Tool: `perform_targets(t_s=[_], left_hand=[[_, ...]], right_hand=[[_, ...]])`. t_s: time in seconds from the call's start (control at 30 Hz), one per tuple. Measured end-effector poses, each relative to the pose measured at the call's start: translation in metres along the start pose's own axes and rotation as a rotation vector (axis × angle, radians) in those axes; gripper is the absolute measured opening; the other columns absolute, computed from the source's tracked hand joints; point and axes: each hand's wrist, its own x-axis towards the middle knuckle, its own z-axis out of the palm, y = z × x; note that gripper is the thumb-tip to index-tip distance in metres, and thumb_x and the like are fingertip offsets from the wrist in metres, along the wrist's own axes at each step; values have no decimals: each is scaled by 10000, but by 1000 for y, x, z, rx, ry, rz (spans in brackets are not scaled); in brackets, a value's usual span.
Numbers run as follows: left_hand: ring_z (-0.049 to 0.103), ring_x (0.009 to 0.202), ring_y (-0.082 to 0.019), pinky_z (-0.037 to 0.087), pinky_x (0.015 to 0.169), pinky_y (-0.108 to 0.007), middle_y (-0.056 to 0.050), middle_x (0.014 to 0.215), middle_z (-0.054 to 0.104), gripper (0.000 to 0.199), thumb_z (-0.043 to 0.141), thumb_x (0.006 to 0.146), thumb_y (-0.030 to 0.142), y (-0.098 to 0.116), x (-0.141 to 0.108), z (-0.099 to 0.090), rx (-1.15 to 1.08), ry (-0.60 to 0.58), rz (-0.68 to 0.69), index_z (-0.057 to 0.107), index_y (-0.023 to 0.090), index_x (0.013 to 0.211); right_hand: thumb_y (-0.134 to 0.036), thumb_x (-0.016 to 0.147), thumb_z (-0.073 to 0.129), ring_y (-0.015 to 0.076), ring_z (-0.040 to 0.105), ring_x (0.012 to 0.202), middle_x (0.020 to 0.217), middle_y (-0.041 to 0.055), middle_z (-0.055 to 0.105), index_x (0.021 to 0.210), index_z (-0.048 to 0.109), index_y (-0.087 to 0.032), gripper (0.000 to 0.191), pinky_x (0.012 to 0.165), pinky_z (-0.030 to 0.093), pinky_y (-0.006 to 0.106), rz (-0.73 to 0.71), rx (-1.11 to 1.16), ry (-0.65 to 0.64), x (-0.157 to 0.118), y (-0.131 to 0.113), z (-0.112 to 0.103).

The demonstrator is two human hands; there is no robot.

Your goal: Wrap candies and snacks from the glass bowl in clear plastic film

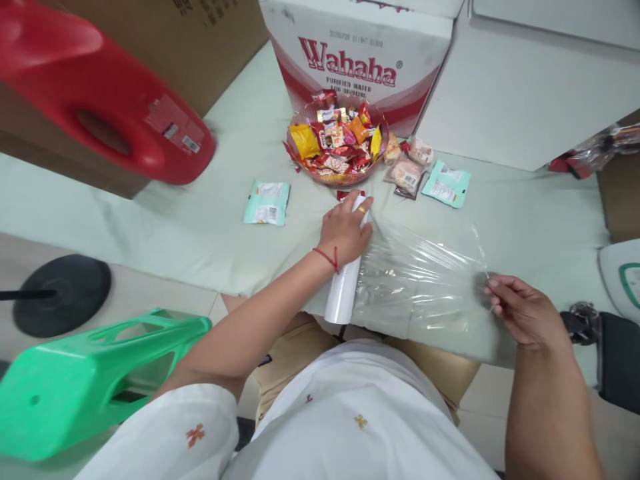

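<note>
Well, nearest to me is my white shirt (350,413), with tan shorts (293,360) showing past its hem and a green plastic stool (55,400) on the floor to my left. Just ahead, by the near edge of the pale green tablecloth (200,230), lies the white roll of film (342,297), one end pointing towards me. My right hand (517,308) is clenched in a pinch, thumb against fingers, on the gathered edge of the clear sheet (423,277), which spreads creased and shiny between that grip and the roll. A black case (620,363) sits to the right of my wrist. My left hand (345,230), with a red cord bracelet (334,259) at the wrist, grasps the roll from above, fingers over its far part and thumb along the right side. Beyond my hands, one teal packet (267,203) lies to the left and another teal packet (447,185) to the right, the latter near a cluster of small packets (405,175). Between these, a little farther off, stands a translucent bowl (323,176) heaped with bright wrapped sweets (340,139). A red jug (135,93) is over at the far left. Behind the bowl rises a Wahaha water carton (350,63), with a plain white box (515,93) at its right and a brown carton (215,53) at its left
</note>
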Motion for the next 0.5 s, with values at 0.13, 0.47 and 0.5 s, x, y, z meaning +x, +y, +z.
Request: perform_targets(t_s=[0.13,0.47,0.5], left_hand=[[466,1414,-364,397,1154,-546,-118,1664,342,587,519,968,306,-1,0,0,-8,11,5,462,240,1548],[484,1407,-361,415,1145,-535,-125,1666,334,591,512,976,316,0,1,0,8,5,-14,444,246,1558],[486,1406,-359,415,1147,-530,-126,1666,334,594,512,977,317,0,0,-1,10,2,-14,440,245,1562]], right_hand=[[-537,583,933,66,495,514,692,2,650,805,754,-188,450,380,398,145,58,-17,124,-13,14,-20],[-555,625,918,73,458,566,726,-20,645,793,660,-200,470,467,359,180,-10,-85,36,-73,34,32],[-537,613,931,51,393,514,725,-23,650,795,637,-205,480,428,306,172,33,14,17,-75,33,34]])
